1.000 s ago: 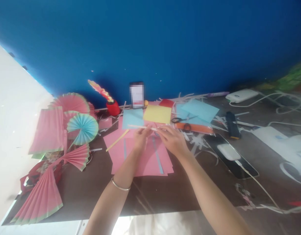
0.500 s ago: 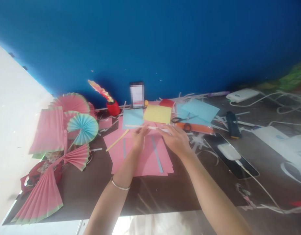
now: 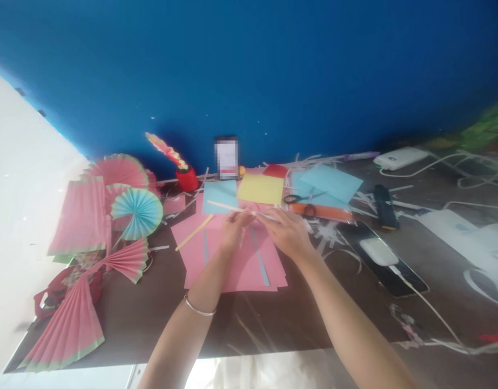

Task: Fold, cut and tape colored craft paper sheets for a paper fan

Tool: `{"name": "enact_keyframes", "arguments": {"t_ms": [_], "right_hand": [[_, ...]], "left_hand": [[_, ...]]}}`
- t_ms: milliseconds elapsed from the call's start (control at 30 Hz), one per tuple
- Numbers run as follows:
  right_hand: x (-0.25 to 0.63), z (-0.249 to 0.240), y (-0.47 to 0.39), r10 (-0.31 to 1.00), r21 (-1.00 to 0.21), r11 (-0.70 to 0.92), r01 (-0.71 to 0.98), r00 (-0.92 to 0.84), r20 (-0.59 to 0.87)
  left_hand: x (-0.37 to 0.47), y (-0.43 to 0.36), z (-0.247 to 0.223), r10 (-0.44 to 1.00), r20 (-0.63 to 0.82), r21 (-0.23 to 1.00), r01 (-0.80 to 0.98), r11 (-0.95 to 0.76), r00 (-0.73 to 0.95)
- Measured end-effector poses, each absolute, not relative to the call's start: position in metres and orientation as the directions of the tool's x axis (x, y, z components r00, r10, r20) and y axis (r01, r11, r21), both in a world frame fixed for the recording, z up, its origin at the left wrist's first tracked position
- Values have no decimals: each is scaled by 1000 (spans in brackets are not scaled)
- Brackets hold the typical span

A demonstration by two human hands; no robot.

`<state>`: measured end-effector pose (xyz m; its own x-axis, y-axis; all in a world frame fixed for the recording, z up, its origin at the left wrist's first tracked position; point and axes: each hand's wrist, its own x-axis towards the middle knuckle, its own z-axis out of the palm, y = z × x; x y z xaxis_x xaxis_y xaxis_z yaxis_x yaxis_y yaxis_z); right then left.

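Between both hands runs a thin pale strip (image 3: 224, 206), seemingly paper, above the pink sheets (image 3: 233, 270). My left hand (image 3: 235, 227) pinches it near its middle, and its free end sticks out to the left. My right hand (image 3: 287, 229) has its fingers closed on the strip's right part, which is mostly hidden. Two grey-blue strips (image 3: 260, 256) lie on the pink sheets. A yellow strip (image 3: 194, 232) rests across their left edge. Just beyond my hands are a yellow sheet (image 3: 260, 189) and a light blue sheet (image 3: 219, 195).
Pleated pink paper fans (image 3: 76, 319) and a blue fan (image 3: 138, 213) fill the left side. Behind stand a red pot (image 3: 187, 178) and a propped phone (image 3: 227, 158). Scissors (image 3: 300, 200), blue sheets (image 3: 332, 182), another phone (image 3: 382, 265) and cables lie to the right.
The strip has tilted, its left end rising a little and its right part dropping. My left hand has shifted slightly to the right. Both hands keep hold.
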<state>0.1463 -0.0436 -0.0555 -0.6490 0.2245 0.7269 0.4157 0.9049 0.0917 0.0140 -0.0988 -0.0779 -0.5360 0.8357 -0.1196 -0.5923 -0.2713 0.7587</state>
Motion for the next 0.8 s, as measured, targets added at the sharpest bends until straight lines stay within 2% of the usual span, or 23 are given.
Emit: {"name": "enact_keyframes", "arguments": {"t_ms": [400,633,800], "right_hand": [[145,-53,-43,202,102,907,409,-633,748],[137,-57,-49,336,-127,902,413,-488,805],[135,-58,-50,402,-173,864,474,-441,802]], "left_hand": [[6,-99,-83,788,-112,748,-574,-334,-605],[11,-99,-78,828,-47,755,-563,-337,-559],[10,-99,-84,823,-48,825,-487,-287,-566]]}}
